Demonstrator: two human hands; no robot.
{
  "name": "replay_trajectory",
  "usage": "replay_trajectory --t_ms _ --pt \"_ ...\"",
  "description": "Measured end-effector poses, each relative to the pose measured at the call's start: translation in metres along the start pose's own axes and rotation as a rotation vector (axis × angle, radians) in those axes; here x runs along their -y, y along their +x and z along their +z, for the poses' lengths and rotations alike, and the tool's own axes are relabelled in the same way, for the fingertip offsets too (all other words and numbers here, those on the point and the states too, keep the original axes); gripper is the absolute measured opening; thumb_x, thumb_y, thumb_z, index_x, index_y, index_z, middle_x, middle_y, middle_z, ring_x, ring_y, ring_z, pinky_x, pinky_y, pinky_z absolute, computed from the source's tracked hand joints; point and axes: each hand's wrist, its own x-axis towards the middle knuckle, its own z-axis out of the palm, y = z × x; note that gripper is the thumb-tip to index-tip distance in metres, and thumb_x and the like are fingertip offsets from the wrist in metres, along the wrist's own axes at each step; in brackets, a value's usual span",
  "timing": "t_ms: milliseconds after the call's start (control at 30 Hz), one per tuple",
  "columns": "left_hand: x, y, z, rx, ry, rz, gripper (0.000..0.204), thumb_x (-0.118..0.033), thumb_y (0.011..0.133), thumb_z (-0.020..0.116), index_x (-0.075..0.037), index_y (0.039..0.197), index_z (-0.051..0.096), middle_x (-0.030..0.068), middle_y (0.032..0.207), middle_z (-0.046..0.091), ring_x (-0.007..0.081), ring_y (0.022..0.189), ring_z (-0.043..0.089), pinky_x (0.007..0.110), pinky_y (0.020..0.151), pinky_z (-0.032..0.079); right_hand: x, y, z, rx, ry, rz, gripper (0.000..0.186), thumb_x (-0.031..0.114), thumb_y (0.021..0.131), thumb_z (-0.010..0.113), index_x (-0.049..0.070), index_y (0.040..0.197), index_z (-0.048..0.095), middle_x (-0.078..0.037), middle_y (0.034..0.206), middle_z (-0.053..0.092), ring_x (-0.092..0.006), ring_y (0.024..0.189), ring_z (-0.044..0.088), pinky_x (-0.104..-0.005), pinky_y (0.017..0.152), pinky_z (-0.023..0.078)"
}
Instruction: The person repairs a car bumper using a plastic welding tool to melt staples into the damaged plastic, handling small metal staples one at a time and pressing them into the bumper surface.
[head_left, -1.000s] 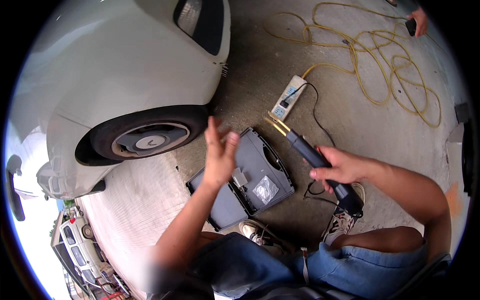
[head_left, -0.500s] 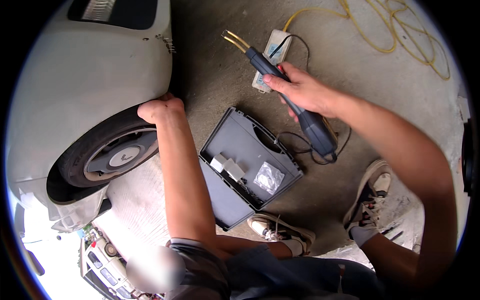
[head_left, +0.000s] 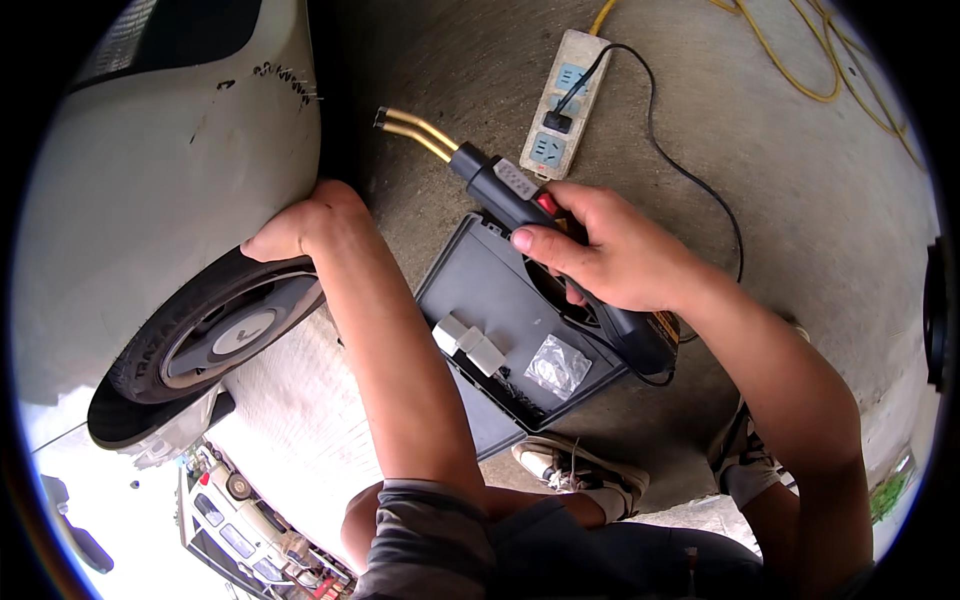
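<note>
In my right hand [head_left: 615, 250] is a dark grey hot stapler [head_left: 490, 193], a plastic welder with two brass prongs and a red button. The thumb lies along its body, and the prongs point up-left toward the car, apart from it. A small dark piece sits at the prong tips; I cannot make out its exact shape. My left hand [head_left: 318, 220] grips the lower edge of the pale car bumper [head_left: 180, 190] beside the wheel arch, its fingers hidden behind the edge. Short metal staples [head_left: 287, 80] stick out along a crack higher on the bumper.
An open grey case [head_left: 475, 275] lies below the stapler, holding white boxes [head_left: 470, 345] and a clear plastic bag [head_left: 558, 366]. A black cord is plugged into a white power strip [head_left: 537, 150]. The car wheel [head_left: 235, 335] is at left, a yellow cable [head_left: 765, 60] upper right.
The stapler and my right hand have moved down and closer to view, now overlapping the case. The bumper has shifted up-left in view; my left hand stays at its edge.
</note>
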Motion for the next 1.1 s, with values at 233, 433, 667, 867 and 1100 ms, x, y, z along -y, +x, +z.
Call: replay_trajectory --t_ms 233,433,667,867,1100 --pt "0.009 0.003 0.0 -0.177 -0.073 -0.069 0.051 -0.032 0.091 0.036 0.006 0.122 0.051 0.0154 0.125 0.055 0.0289 0.111 0.054 0.039 0.097 0.046 -0.014 0.003 0.001 0.005 -0.035 -0.132 0.041 0.037 0.094 0.06 -0.002 0.1 0.048 -0.006 0.071 0.057 -0.0149 0.055 0.061 -0.0309 0.052 0.049" --pt "0.004 -0.003 0.001 -0.187 -0.035 -0.023 0.052 -0.03 0.09 0.037 0.008 0.122 0.05 0.0172 0.128 0.051 0.0281 0.112 0.05 0.037 0.098 0.043 -0.021 0.025 -0.002 -0.065 0.474 0.061 0.035 0.029 0.091 0.064 0.004 0.106 0.046 -0.008 0.067 0.058 -0.0173 0.05 0.059 -0.0313 0.048 0.052" --pt "-0.02 -0.025 -0.015 -0.088 0.492 0.113 0.058 -0.038 0.102 0.032 0.014 0.12 0.05 0.0246 0.127 0.053 0.0304 0.106 0.053 0.038 0.096 0.044 -0.013 0.031 0.003 -0.086 0.672 0.153 0.034 0.032 0.091 0.066 0.006 0.103 0.049 -0.007 0.084 0.059 -0.0156 0.066 0.063 -0.0325 0.054 0.057" --pt "-0.029 -0.038 -0.036 0.145 0.474 0.158 0.054 -0.03 0.105 0.026 0.014 0.132 0.04 0.0276 0.13 0.05 0.0319 0.117 0.052 0.04 0.1 0.042 0.025 0.013 -0.012 -0.113 0.114 0.313 0.04 0.031 0.091 0.064 0.006 0.11 0.041 -0.003 0.082 0.049 -0.012 0.062 0.055 -0.0308 0.052 0.055" --pt "-0.051 -0.04 -0.045 0.381 0.723 0.133 0.043 -0.01 0.096 0.053 0.01 0.132 0.041 0.0243 0.128 0.056 0.027 0.12 0.055 0.035 0.103 0.04 0.101 -0.045 -0.065 0.027 -0.301 0.373 0.033 0.025 0.095 0.057 0.009 0.116 0.037 -0.005 0.085 0.05 -0.0154 0.06 0.058 -0.0316 0.048 0.053"
